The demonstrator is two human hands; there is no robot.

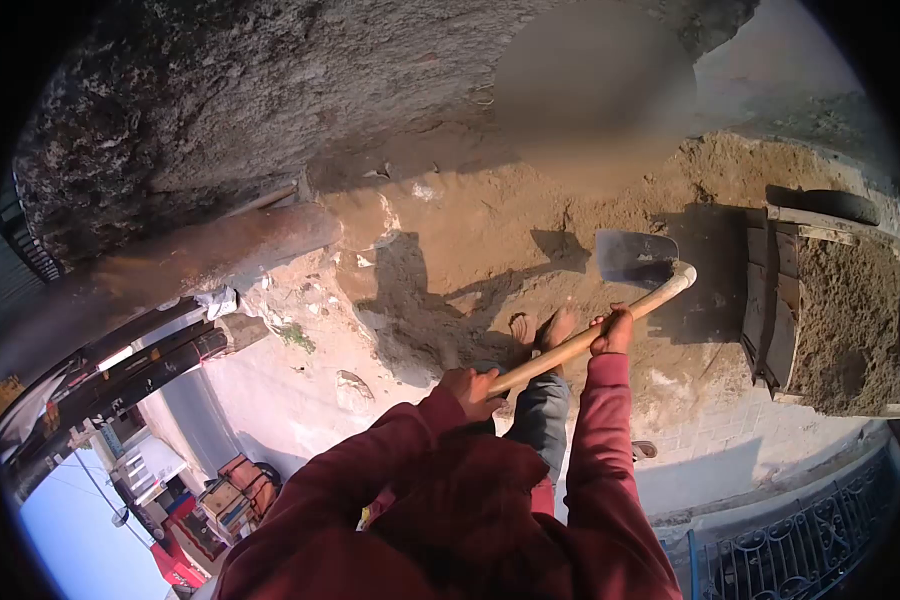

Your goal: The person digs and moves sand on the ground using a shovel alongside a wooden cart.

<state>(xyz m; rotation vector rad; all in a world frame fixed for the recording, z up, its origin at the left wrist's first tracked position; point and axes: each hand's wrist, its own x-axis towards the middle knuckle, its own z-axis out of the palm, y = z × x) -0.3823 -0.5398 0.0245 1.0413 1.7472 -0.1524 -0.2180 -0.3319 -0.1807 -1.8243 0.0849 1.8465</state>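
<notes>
A hoe point(555, 355) with a pale wooden handle and a wide metal blade is held across in front of me. My left hand point(470, 392) is closed round the rear end of the handle, near my waist. Farther up toward the blade, my right hand point(613, 330) wraps round the same handle. The hoe blade point(635, 256) is over the brown sand point(490, 240); whether it touches the sand I cannot tell. My bare feet point(558, 328) are close beside the handle, at the edge of the sand.
To the right stands a wooden-sided box point(770, 300) filled with sand. A rough wall point(230, 110) runs along the top, and a thick pipe-like thing point(200, 250) lies at left. A blue metal railing point(810, 530) is at lower right. A blurred patch hides part of the upper view.
</notes>
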